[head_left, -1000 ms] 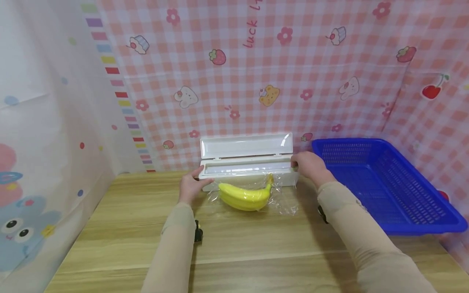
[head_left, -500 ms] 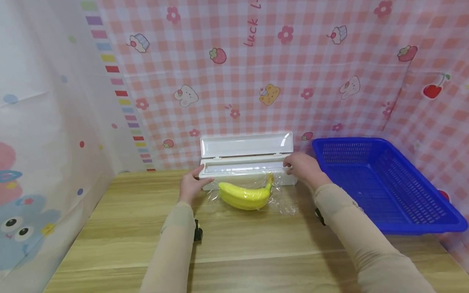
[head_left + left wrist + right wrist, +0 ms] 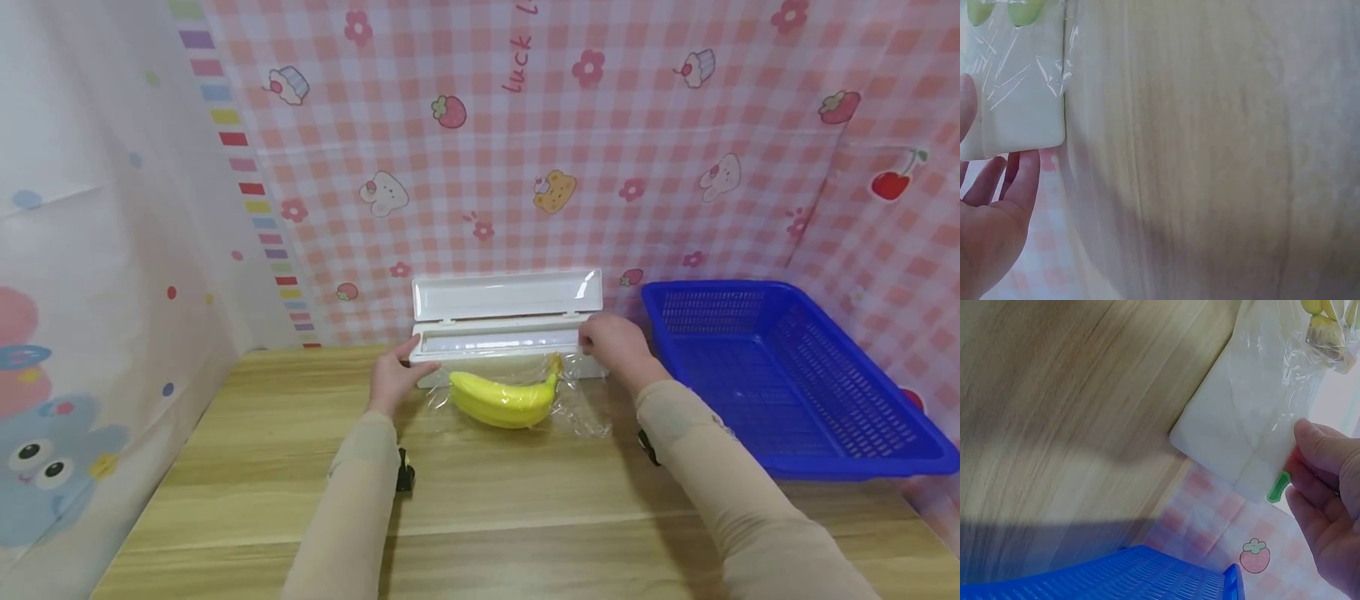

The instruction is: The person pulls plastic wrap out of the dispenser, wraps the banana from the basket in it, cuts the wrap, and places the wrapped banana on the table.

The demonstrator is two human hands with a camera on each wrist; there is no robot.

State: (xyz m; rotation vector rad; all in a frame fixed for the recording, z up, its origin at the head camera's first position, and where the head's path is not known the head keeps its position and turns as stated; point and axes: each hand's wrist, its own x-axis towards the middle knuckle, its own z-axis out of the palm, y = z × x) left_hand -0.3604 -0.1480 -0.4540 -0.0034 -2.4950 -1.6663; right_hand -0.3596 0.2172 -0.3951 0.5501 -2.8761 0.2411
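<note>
A long white cling film dispenser [image 3: 517, 367] stands at the back of the wooden table, its lid [image 3: 506, 298] raised. A roll of clear film [image 3: 495, 342] lies inside. Film stretches forward over the front wall and around a yellow banana [image 3: 502, 402] lying before it. My left hand [image 3: 392, 379] grips the dispenser's left end, thumb on the front and fingers at the end. At the right end of the front rim, my right hand [image 3: 617, 346] pinches a small green slider [image 3: 1279, 487], mostly covered by fingers; thumb and index finger are bent there.
A blue plastic basket [image 3: 780, 392] stands to the right, close to the right forearm. Pink checked cloth [image 3: 480, 167] hangs directly behind the dispenser. Bare wooden table [image 3: 525, 517] lies in front of the banana.
My right hand has shifted slightly left along the dispenser's front rim from its right corner. The left hand, banana and dispenser have stayed in place.
</note>
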